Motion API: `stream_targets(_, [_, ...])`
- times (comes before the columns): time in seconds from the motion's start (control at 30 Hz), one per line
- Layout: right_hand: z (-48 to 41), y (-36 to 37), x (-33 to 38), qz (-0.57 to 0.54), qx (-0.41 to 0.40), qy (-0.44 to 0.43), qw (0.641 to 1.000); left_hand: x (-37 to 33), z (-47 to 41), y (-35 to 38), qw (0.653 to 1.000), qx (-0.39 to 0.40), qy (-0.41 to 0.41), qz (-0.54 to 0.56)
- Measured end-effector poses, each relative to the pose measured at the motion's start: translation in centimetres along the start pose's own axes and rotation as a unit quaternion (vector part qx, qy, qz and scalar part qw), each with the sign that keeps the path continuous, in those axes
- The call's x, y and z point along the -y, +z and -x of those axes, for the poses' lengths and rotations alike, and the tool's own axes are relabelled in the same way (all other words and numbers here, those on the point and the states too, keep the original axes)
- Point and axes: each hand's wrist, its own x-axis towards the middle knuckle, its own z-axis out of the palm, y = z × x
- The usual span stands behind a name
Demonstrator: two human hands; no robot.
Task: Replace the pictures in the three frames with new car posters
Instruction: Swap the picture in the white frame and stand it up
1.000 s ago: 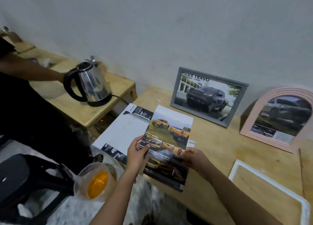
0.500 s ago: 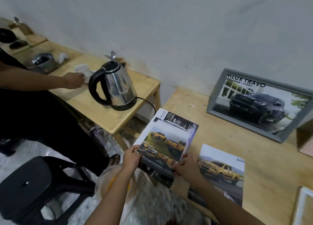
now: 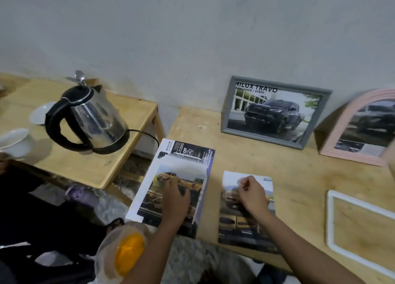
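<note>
Evidently this is a sorting step. The new car posters lie flat on the tabletop (image 3: pixel 299 172) in two lots, side by side but apart, probably so each sheet can be looked over before it goes behind glass. The left hand (image 3: pixel 176 195) rests palm down, fingers spread, on the stack of posters (image 3: pixel 188 155). That stack overhangs the left edge of the tabletop, so the weight of the palm likely keeps it from tipping off.

The right hand (image 3: pixel 252 195) sits on the single poster (image 3: pixel 245 226) with its fingers curled near the upper part of the sheet. I cannot tell whether it pinches the paper or only pins it down.

The grey frame (image 3: pixel 313 119) and the pink arched frame (image 3: pixel 333 132) lean against the wall at the back, each showing a dark truck. They are out of the working area yet within reach. The white frame (image 3: pixel 329 219) lies flat to the right, with bare wood showing through it. It looks emptied and ready, and lying down it can take a sheet without being held, so it would be my guess for where the single poster goes.

A kettle (image 3: pixel 94 121) stands on a lower side table (image 3: pixel 70 166) to the left, clear of the paper.
</note>
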Motion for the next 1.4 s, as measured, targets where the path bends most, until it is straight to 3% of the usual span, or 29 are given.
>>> stream_targets(0.1, [-0.3, -2.9, -3.1, 0.011, -0.073, 0.066, 0.995, -2.3, 1.9, 4.1, 0.988, 0.128, 0.072, -0.041])
stream_targets(0.23, [0.4, -4.7, -5.9, 0.035, -0.086, 0.194, 0.977, -2.6, 4.4, 8.5, 0.949, 0.251, 0.125, -0.142])
stream_targets(0.43, [2.2, -4.3, -6.8, 0.005, -0.021, 0.205, 0.979, -1.9, 5.5, 10.4, 0.910, 0.260, 0.150, -0.285])
stream_targets(0.63, [3.5, -4.9, -6.6, -0.094, 0.077, 0.136, 0.983, -2.5, 5.6, 10.6, 0.919, 0.237, 0.131, -0.287])
stream_targets(0.77, [4.7, -5.8, -4.8, -0.101, 0.053, -0.020, 0.993, -5.6, 4.6, 10.0, 0.966, 0.198, 0.087, -0.140])
stream_targets(0.83, [5.1, -6.9, -3.8, -0.113, 0.042, -0.111, 0.986, -9.0, 4.3, 8.8, 0.981, 0.191, 0.007, 0.042])
stream_targets(0.87, [5.4, -7.9, -3.4, -0.120, 0.037, -0.158, 0.979, -11.1, 4.5, 7.9, 0.969, 0.194, -0.042, 0.149])
stream_targets(0.97, [5.9, -11.6, -3.2, -0.067, 0.002, -0.320, 0.945, -16.8, 5.9, 5.7, 0.859, 0.232, -0.128, 0.438])
stream_targets(1.07, [6.0, -15.9, -4.7, 0.103, -0.081, -0.412, 0.902, -20.6, 8.8, 5.0, 0.753, 0.294, -0.081, 0.583])
stream_targets(1.13, [6.4, -18.6, -6.5, 0.166, -0.111, -0.426, 0.882, -22.3, 10.9, 5.9, 0.711, 0.331, -0.047, 0.619])
stream_targets(1.2, [7.0, -20.9, -8.9, 0.212, -0.127, -0.421, 0.873, -23.6, 12.8, 7.5, 0.703, 0.362, -0.033, 0.611])
stream_targets(1.4, [9.1, -25.5, -19.5, 0.300, -0.102, -0.361, 0.877, -25.1, 15.7, 16.1, 0.801, 0.381, -0.052, 0.459])
